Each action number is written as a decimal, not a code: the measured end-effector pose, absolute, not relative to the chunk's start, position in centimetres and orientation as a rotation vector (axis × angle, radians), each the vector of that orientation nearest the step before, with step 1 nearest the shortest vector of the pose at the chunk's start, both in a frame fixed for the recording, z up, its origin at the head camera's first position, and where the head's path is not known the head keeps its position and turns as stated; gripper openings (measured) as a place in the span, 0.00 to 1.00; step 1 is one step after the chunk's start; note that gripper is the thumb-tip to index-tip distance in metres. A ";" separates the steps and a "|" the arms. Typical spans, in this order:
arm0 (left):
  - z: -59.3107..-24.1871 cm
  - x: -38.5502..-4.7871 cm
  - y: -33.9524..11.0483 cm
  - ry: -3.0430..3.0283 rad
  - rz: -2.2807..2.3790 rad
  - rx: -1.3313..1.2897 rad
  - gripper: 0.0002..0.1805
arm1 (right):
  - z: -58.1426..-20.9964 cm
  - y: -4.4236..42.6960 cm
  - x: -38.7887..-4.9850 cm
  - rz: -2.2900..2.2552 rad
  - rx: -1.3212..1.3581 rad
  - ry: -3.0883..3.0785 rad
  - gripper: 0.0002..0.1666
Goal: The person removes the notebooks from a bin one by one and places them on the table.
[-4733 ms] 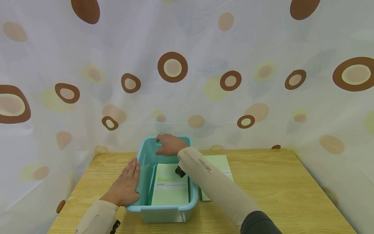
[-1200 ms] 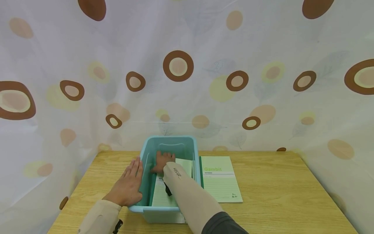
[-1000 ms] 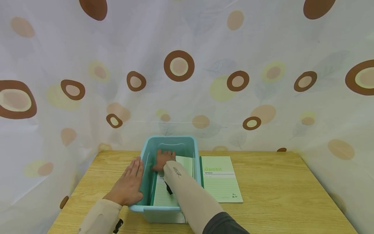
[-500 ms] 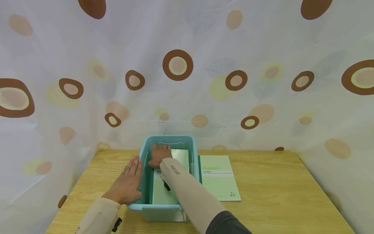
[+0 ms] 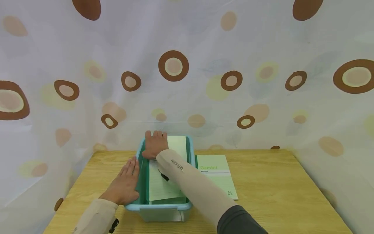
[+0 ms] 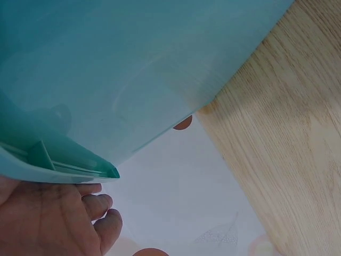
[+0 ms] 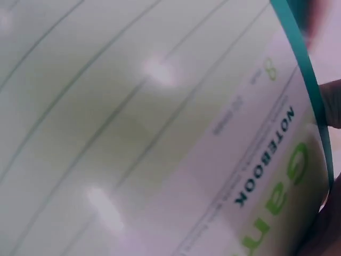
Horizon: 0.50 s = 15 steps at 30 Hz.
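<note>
A pale green notebook [image 5: 160, 188] with a dark green spine is raised within the light blue plastic bin [image 5: 162, 214]. My right hand [image 5: 155, 145] grips it near its upper left part; in the right wrist view, fingers [image 7: 331, 104] lie at the spine edge of the notebook [image 7: 133, 133]. Part of its cover is hidden by the hand and sleeve. Below its lower edge more green shows inside the bin. My left hand [image 5: 124, 183] rests along the bin's left side, fingers extended; the left wrist view has this hand [image 6: 50, 218] under the rim of the bin [image 6: 133, 80].
Another notebook [image 5: 217, 170] marked Gambit lies on the wooden table [image 5: 271, 195], just right of the bin and partly behind my right sleeve. A patterned white curtain [image 5: 204, 48] hangs behind the table and at both sides.
My right hand first reached into the bin's far part, then took hold of a notebook and raised it toward the rim. My left hand has stayed at the bin's side.
</note>
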<state>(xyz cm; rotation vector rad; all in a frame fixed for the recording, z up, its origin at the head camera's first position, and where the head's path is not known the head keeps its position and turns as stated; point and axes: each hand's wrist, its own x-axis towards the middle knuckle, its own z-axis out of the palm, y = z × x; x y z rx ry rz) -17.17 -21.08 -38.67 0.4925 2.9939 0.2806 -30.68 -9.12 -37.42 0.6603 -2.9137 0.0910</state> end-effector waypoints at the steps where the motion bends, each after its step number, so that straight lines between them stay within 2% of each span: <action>1: -38.7 -17.2 -21.1 2.992 0.281 0.492 0.49 | -36.7 -9.1 -30.5 0.083 0.665 -2.902 0.23; 11: -38.9 -17.1 -21.0 3.005 0.298 0.487 0.49 | -28.8 -7.1 -29.7 0.171 0.640 -2.830 0.17; 15: -39.0 -17.0 -21.0 3.015 0.315 0.493 0.49 | -26.0 -5.4 -29.5 0.282 0.615 -2.820 0.17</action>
